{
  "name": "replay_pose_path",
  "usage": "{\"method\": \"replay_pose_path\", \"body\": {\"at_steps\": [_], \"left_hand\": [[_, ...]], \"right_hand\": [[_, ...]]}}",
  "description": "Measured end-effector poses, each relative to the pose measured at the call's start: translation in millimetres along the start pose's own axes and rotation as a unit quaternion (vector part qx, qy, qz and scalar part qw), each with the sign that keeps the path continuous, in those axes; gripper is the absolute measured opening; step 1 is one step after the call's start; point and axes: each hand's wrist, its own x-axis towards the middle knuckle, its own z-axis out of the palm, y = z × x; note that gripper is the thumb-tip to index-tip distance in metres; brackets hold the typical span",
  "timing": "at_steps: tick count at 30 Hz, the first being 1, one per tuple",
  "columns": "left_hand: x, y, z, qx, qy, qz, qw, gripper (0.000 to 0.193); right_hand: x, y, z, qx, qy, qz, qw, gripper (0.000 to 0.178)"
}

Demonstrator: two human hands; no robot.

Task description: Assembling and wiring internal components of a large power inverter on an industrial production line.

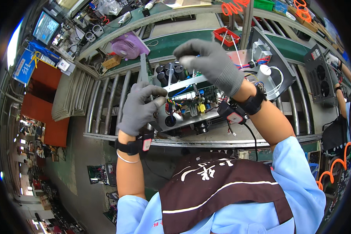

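Observation:
An open metal chassis with circuit boards [211, 102] lies in front of me, with black cylindrical capacitors [171, 72] on its far side. My left hand [139, 107], in a grey glove, is at its left end. Thumb and forefinger curl toward each other beside a bundle of coloured wires [174, 104]; whatever is between them is too small to make out. Over the capacitors hovers my right hand [212, 64], also gloved in grey, its fingers bent inward and pointing left. Anything in that grasp is hidden. Black straps with small devices circle both wrists.
The chassis rests on a roller conveyor [110, 105]. Behind it are a purple fan [128, 47] and a red bin of small parts [226, 37]. A dark panel with white wires [275, 74] adjoins on the right. Another black unit [319, 74] and a person's arms [340, 93] are farther right.

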Motion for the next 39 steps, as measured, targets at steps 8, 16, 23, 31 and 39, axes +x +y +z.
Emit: {"method": "replay_pose_path", "body": {"at_steps": [8,16,23,31,39], "left_hand": [[13.8,3.5,15.1,0.113,0.031,0.069,0.991,0.013],[40.0,-5.0,6.9,0.0,-0.162,0.044,0.986,0.008],[-4.2,47.6,27.4,0.33,0.137,0.295,0.886,0.043],[-11.0,62.4,134.7,0.159,-0.396,0.419,0.802,0.031],[-8.7,6.4,175.0,0.155,-0.47,0.28,0.823,0.051]], "right_hand": [[-13.8,29.2,25.4,-0.43,0.059,-0.112,0.894,0.034],[-113.4,38.7,18.0,-0.385,0.206,-0.175,0.882,0.019],[-289.7,63.7,-22.0,-0.239,0.34,0.198,0.888,0.022],[-480.4,5.1,-38.9,-0.271,0.664,0.391,0.577,0.03],[-528.5,-141.0,-35.1,-0.076,0.512,0.052,0.854,0.034]]}}
